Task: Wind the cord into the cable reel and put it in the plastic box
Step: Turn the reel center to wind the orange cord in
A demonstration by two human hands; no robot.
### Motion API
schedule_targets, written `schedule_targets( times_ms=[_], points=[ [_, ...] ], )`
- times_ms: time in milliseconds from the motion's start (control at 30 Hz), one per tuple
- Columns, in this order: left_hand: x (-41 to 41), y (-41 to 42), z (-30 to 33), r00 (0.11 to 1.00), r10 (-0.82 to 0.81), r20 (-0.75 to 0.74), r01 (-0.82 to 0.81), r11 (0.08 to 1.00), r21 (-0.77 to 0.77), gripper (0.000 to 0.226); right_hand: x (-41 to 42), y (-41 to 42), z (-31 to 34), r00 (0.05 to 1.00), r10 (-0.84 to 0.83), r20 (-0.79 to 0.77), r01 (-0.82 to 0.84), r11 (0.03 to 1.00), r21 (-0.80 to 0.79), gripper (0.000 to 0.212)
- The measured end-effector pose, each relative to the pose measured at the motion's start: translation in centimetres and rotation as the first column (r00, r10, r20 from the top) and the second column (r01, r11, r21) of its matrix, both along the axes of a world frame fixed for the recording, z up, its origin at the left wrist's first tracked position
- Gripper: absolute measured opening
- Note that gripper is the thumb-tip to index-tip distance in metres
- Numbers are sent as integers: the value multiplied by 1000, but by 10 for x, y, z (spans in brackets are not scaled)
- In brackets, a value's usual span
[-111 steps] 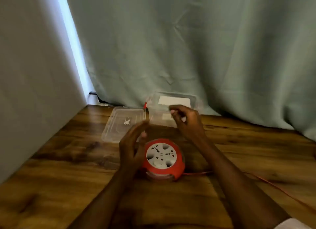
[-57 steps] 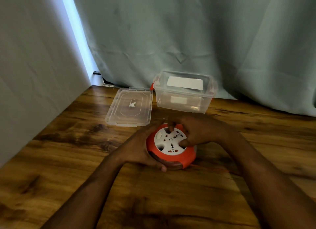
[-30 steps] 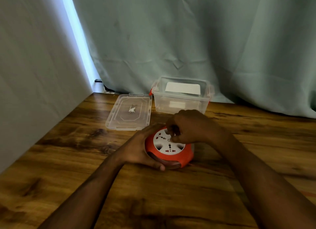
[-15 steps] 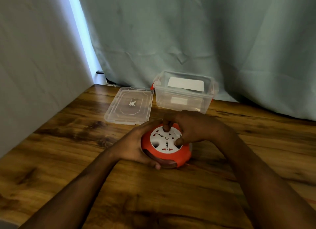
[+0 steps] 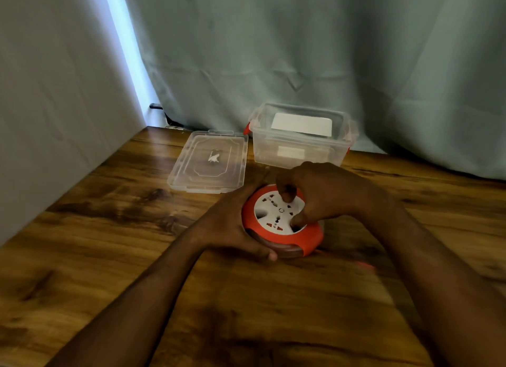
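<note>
Mid-desk: orange cable reel (image 5: 283, 224) lies flat. Left hand (image 5: 232, 224) cups its rim, bracing; right hand (image 5: 320, 194) hooks fingertips into the white socket face. Cord (image 5: 361, 264) trails right. Rigid, smooth plastic, probably slippery; grip the rim. Open plastic box (image 5: 301, 139) waits behind.

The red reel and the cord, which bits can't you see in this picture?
- Cable reel, head view: its left side is hidden by the left hand, and part of its white face by the right hand.
- Cord: only a short blurred red stretch shows; the right forearm covers the rest, so how much is left unwound cannot be told.
- Plastic box: what the white labels say is too small to read.
</note>
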State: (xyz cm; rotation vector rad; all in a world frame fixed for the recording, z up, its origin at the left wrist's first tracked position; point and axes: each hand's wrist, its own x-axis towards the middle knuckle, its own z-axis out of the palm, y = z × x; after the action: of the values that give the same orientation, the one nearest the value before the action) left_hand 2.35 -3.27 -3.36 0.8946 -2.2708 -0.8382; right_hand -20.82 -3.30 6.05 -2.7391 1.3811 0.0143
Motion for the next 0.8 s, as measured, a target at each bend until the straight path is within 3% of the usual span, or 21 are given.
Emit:
schedule_targets(
  times_ms=[167,267,433,600,800],
  points=[
    [-8,-2,-1,1000,-20,14,20,1000,3,129,3,7,-5,997,-26,-78,17,995,-103,47],
    [-8,-4,-4,999,-33,-13,33,999,37,129,8,7,-10,997,-76,-30,73,994,-80,48],
    [-6,-5,-5,999,-39,-9,39,998,58,140,11,4,-17,1000,-27,-13,26,998,-54,47],
    [-6,-5,-4,999,-36,34,34,997,72,136,-14,1,6,983,-20,181,0,994,108,18],
    [-10,-1,-1,997,-52,56,48,997,65,135,-18,-1,7,985,-28,171,-23,958,287,51]
  ],
)
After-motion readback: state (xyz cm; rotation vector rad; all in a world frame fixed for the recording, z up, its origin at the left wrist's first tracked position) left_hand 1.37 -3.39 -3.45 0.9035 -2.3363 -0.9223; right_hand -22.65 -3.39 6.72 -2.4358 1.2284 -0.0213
